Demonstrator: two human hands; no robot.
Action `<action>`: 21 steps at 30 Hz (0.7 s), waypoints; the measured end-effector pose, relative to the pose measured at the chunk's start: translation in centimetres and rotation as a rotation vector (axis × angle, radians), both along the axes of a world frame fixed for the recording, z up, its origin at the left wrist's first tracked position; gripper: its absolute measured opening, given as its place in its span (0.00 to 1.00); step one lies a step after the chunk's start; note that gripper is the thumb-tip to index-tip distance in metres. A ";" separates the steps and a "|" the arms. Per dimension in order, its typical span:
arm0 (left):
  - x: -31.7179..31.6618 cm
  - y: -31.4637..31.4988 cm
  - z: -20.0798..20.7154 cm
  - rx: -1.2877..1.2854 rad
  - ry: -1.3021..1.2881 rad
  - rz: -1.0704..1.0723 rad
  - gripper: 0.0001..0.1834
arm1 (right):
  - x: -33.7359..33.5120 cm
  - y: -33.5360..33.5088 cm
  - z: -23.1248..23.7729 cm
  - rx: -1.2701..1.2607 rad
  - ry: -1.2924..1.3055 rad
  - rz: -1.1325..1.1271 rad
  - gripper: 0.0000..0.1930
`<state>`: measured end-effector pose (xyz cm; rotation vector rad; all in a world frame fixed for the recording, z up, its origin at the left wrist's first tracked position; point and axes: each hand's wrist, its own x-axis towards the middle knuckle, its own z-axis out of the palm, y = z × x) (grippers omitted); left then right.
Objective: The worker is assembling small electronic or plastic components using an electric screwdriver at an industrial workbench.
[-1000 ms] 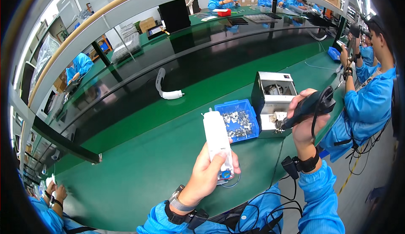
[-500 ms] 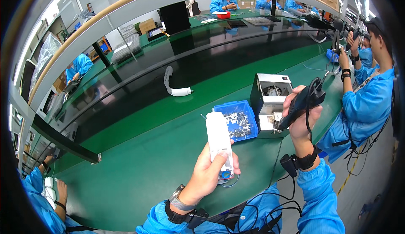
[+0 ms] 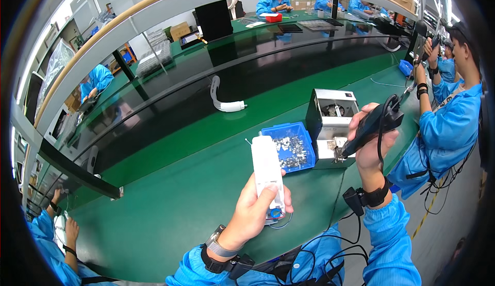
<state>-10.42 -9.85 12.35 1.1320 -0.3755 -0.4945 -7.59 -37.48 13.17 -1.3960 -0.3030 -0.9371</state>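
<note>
My left hand (image 3: 251, 213) grips a long white plastic housing (image 3: 266, 157), thumb across its lower part. A small blue round piece and thin wires show at the housing's lower end. My right hand (image 3: 372, 153) is wrapped round a black electric screwdriver (image 3: 370, 129) with a cord. The screwdriver points down and left, its tip at the front of a grey and black box-shaped screw feeder (image 3: 334, 129); whether a screw is on the tip is too small to see. Beside the housing stands a blue bin (image 3: 310, 154) holding many small metal parts.
Beyond the green worktop (image 3: 170, 203), a curved white part (image 3: 227, 105) lies on the green and black conveyor (image 3: 170, 110). A co-worker (image 3: 448, 116) stands at the right; another person's hand (image 3: 72, 230) is at the lower left. A dark frame post (image 3: 77, 170) rises at the left.
The curved white part on the conveyor has shifted to the right. My right hand and the screwdriver have moved very slightly right; my left hand and the housing have hardly moved.
</note>
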 end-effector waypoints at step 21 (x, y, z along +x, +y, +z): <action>-1.0 0.3 -0.5 -0.003 -0.058 -0.023 0.18 | -4.2 9.1 11.7 0.312 -0.104 0.414 0.41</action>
